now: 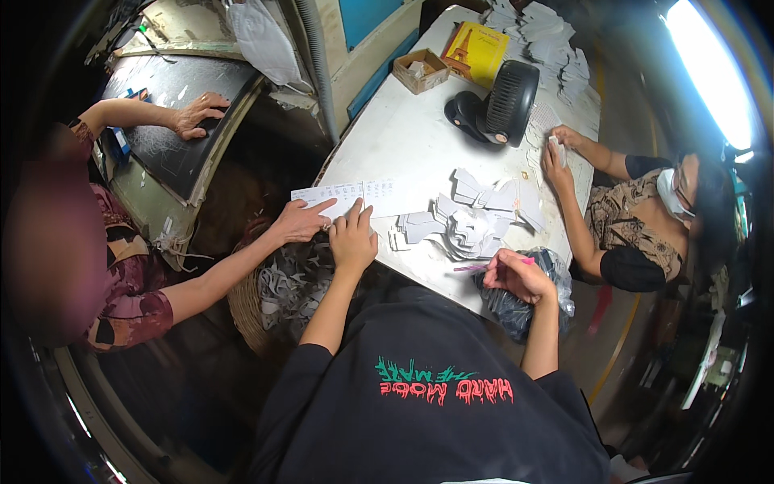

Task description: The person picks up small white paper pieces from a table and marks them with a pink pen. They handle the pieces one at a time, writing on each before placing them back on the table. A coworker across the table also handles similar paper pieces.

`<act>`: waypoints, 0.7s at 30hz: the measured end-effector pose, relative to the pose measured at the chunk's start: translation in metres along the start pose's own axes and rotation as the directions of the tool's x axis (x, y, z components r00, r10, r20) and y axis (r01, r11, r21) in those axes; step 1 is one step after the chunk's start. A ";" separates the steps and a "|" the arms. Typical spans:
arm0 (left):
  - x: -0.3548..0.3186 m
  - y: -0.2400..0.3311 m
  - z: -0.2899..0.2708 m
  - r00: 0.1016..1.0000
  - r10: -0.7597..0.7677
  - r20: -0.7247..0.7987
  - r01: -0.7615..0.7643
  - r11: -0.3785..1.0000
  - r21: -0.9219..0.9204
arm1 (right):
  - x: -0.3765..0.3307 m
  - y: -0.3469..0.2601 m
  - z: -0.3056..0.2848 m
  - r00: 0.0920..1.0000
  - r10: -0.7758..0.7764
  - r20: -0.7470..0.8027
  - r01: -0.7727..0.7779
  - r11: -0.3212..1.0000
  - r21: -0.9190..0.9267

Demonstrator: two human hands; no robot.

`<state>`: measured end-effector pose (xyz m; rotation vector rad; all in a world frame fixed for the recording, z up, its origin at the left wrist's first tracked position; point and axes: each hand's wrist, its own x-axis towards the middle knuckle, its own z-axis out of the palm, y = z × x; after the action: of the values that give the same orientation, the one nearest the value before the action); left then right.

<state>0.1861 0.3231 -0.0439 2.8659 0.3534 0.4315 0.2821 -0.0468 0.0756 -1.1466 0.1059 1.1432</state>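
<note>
Across the middle of the view runs the white surface [403,137], its near edge curving from the upper left down toward the lower right. At its far end lie a yellow flat package [476,50] with a red tower picture, a small open brown cardboard box [421,70], and stacks of white cut pieces [548,40]. A black desk fan [496,105] stands just beside them. Bare surface lies open between the fan and the near edge. A loose heap of white cut paper shapes [472,218] sits near the right half. A long white paper strip [355,194] with small printed columns lies along the near edge.

The left hand [353,234] rests on the strip's near end, fingers together and pressed flat. A co-worker's hand [300,222] touches the same strip just beside it. The right hand [516,274] is clamped on a pink pen [484,265], held over a dark plastic bag [516,302] at the surface edge. Below the edge stands a woven basket [258,310] of paper scraps.
</note>
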 end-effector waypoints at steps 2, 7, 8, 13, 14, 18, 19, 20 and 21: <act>0.001 0.000 0.000 1.000 0.006 0.004 -0.006 1.000 0.002 | -0.001 0.000 0.001 1.000 0.003 -0.017 -0.003 1.000 -0.018; 0.000 0.001 0.001 1.000 0.020 -0.021 -0.020 1.000 0.016 | -0.003 0.002 0.002 1.000 -0.009 -0.013 0.009 1.000 -0.010; 0.001 0.001 0.002 1.000 0.021 -0.016 -0.021 0.999 0.025 | -0.003 0.002 0.002 1.000 -0.003 -0.024 0.002 1.000 -0.025; 0.001 0.000 0.005 1.000 0.007 0.029 -0.008 0.999 0.040 | -0.003 0.001 0.003 0.999 -0.008 -0.039 0.007 0.999 -0.034; 0.001 -0.001 0.006 1.000 0.009 0.028 -0.010 0.999 0.036 | -0.003 0.001 0.003 0.999 -0.012 -0.037 0.011 1.000 -0.028; 0.001 -0.001 0.005 0.999 0.005 0.042 -0.006 1.000 0.025 | -0.004 0.000 0.004 1.000 -0.006 -0.030 0.005 0.999 -0.034; 0.001 -0.001 0.005 0.999 0.010 0.036 -0.011 1.000 0.022 | -0.004 -0.001 0.004 1.000 -0.006 -0.030 0.005 1.000 -0.029; 0.001 0.000 0.005 0.999 0.010 0.032 -0.011 1.000 0.018 | -0.004 -0.001 0.005 0.999 -0.001 -0.040 -0.001 0.999 -0.040; 0.001 0.000 0.004 1.000 0.011 0.027 -0.011 1.000 0.015 | -0.004 -0.001 0.004 0.999 -0.003 -0.038 0.001 0.999 -0.038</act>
<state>0.1880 0.3223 -0.0478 2.8865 0.3375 0.3934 0.2788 -0.0462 0.0810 -1.2027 0.1128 1.1260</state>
